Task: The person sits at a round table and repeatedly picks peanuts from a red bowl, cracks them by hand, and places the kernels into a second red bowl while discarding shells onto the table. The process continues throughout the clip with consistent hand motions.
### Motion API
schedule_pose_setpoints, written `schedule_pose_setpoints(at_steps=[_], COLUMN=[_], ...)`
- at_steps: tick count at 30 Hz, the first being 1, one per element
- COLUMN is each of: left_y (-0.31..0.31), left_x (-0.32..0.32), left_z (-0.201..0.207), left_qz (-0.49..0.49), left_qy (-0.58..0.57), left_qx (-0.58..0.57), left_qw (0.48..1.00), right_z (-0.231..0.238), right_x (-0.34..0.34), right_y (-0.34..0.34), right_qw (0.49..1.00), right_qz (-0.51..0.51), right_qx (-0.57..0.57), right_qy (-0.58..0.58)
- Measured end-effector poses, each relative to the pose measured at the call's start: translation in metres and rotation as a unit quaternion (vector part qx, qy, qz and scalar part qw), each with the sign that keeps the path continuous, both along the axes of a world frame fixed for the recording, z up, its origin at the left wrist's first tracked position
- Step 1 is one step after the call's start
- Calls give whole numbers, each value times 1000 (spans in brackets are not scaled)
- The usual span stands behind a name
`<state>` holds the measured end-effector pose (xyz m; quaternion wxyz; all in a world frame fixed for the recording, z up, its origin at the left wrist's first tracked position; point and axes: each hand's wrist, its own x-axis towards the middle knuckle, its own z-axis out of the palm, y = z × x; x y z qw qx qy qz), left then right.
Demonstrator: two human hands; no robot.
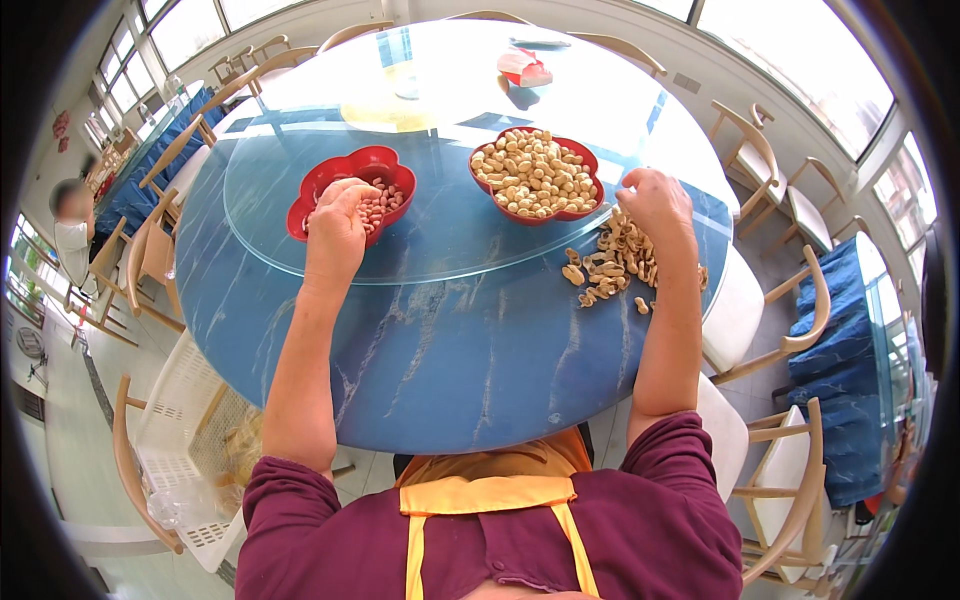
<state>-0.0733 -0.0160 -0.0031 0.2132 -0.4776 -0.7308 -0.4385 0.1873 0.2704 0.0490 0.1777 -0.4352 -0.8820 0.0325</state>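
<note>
My left hand (340, 212) is over a red scalloped bowl (375, 158) at the left, its fingers bunched together and pointing down. Shelled peanuts (383, 205) with pink skins lie in that bowl, partly covered by the hand. Anything between those fingertips is hidden. To the right, a second red bowl (531, 218) is heaped with unshelled peanuts (535, 172). Just beyond its right rim my right hand (660, 205) hovers with curled fingers, above a loose pile of broken peanut shells (622, 258). What the right fingers hold, if anything, cannot be made out.
Both bowls stand on a round glass turntable (450, 262) on a blue marbled table (480, 370). A red and white packet (524, 68) lies at the far side. A white plastic basket (185, 430) stands at lower left. Chairs surround the table; another person (72, 235) is far left.
</note>
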Motion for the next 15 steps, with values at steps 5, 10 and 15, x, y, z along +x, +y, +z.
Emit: schedule_pose_setpoints(at_steps=[5,10,15], left_y=[1,4,9], left_x=[3,16,37], left_z=[0,9,15], left_qz=[21,8,-37], left_qy=[87,99,81], left_qx=[-10,2,25], left_qw=[996,995,996], right_z=[0,-12,-31], right_x=[-9,-27,-42], right_y=[-12,-16,-10], right_qw=[975,958,947], right_qz=[148,206,260], right_qx=[11,40,81], right_qy=[167,196,170])
